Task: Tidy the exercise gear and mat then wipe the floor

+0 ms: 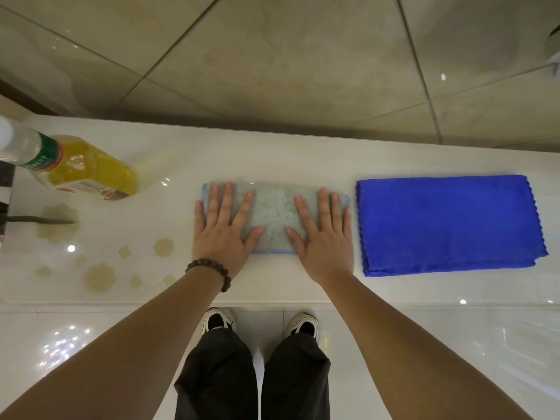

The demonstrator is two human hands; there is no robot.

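From the head view, a glossy white surface runs across the frame, with beige floor tiles beyond it and white tiles under the person's shoes. A folded pale cloth lies at its middle, and both the left hand and right hand press flat on it, each grip open with fingers straight and spread. A folded blue cloth lies just right of it, and a bottle of yellow liquid stands at far left.
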